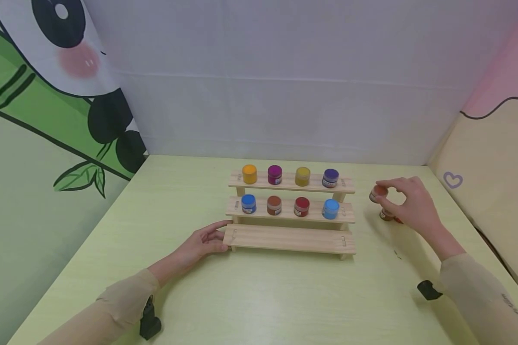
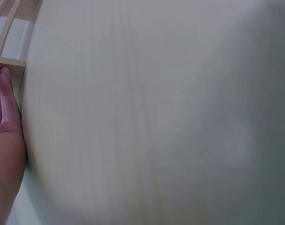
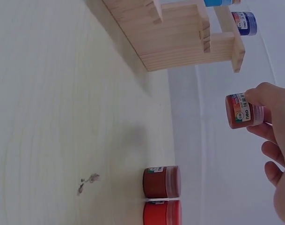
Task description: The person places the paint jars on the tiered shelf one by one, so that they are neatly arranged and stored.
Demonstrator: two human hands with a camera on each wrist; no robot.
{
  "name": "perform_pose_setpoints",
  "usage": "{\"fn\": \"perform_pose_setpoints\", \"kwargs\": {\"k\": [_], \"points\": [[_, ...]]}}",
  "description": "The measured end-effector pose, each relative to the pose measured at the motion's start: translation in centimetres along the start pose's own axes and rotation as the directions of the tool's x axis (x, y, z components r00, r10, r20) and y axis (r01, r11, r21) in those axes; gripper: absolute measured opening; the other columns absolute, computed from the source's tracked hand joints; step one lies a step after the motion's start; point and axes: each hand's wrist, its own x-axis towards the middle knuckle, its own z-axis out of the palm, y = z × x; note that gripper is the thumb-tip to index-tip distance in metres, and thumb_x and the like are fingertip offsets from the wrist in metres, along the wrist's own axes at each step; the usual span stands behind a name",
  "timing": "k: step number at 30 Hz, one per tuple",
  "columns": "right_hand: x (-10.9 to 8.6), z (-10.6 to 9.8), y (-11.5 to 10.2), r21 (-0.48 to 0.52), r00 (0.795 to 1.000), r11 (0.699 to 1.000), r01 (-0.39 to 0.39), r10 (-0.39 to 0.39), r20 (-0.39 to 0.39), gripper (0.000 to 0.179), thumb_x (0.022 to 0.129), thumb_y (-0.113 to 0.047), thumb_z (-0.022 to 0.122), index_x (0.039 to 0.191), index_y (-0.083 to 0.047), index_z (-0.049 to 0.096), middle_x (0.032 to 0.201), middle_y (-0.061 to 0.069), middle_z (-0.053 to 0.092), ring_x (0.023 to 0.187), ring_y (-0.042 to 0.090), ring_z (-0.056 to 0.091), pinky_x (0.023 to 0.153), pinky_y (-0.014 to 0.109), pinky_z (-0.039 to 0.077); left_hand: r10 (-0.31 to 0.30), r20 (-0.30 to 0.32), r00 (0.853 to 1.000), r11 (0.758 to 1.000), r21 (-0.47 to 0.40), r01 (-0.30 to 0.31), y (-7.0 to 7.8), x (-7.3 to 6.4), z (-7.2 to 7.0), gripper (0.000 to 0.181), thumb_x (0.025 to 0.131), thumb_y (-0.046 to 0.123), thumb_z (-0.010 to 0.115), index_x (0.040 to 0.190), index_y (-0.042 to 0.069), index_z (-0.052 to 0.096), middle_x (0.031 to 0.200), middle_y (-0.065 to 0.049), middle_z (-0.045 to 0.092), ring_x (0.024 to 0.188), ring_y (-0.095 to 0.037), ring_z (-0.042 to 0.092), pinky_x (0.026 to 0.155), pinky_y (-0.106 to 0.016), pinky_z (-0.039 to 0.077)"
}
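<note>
A three-tier wooden rack (image 1: 288, 238) stands on the table, with small paint jars on its upper two tiers and a bare lowest tier. My left hand (image 1: 202, 242) holds the left end of that lowest tier, thumb at the front and index finger toward the back. In the left wrist view, the left hand's fingers (image 2: 6, 101) lie against the rack's end. To the right of the rack, my right hand (image 1: 414, 203) pinches a reddish-brown paint jar (image 3: 239, 111) between thumb and fingers, raised off the table. Below it stand a brown jar (image 3: 156, 182) and a red jar (image 3: 156, 213).
On the top tier are orange (image 1: 249, 174), purple, mustard and dark violet jars. The middle tier carries blue (image 1: 248, 204), brown, dark red and light blue ones. A pale wall panel (image 1: 285, 115) rises behind the table; printed panels flank it.
</note>
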Motion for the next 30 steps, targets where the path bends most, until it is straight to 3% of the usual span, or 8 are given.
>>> {"fn": "perform_pose_setpoints", "kwargs": {"k": [11,20,30], "points": [[0.6,-0.9,-3.4,0.021,0.99,0.993,0.119,-0.118,-0.077,0.042,0.077,-0.012,0.083,0.118,-0.012,0.072,0.108,0.011,0.073,0.094,0.016,0.041,0.076,0.03,0.032,-0.024,-0.014,1.0,1.0,0.008,0.024,0.0,0.1,0.0,0.074,0.093,0.025,0.069,0.155,0.021,0.03,0.124,-0.005,0.065,0.109,-0.009,0.065,0.093,-0.021,0.053],[0.9,-0.6,-6.7,0.056,0.952,0.96,0.276,-0.265,-0.152,0.045,0.07,-0.003,0.085,0.113,-0.01,0.074,0.102,0.008,0.074,0.093,0.014,0.045,0.079,0.028,0.033,-0.022,-0.009,1.0,1.0,0.011,0.022,-0.1,0.1,0.0,0.074,0.093,0.026,0.069,0.155,0.021,0.03,0.125,-0.005,0.065,0.11,-0.01,0.065,0.093,-0.021,0.053],[0.6,0.3,-10.8,0.167,0.94,0.928,0.333,-0.314,-0.133,0.047,0.072,-0.002,0.085,0.116,-0.012,0.072,0.102,-0.001,0.072,0.092,0.011,0.049,0.076,0.016,0.038,-0.021,-0.006,1.0,1.0,0.012,0.021,-0.1,0.1,0.0,0.074,0.093,0.026,0.069,0.156,0.021,0.03,0.126,-0.006,0.064,0.111,-0.01,0.065,0.093,-0.021,0.052]]}}
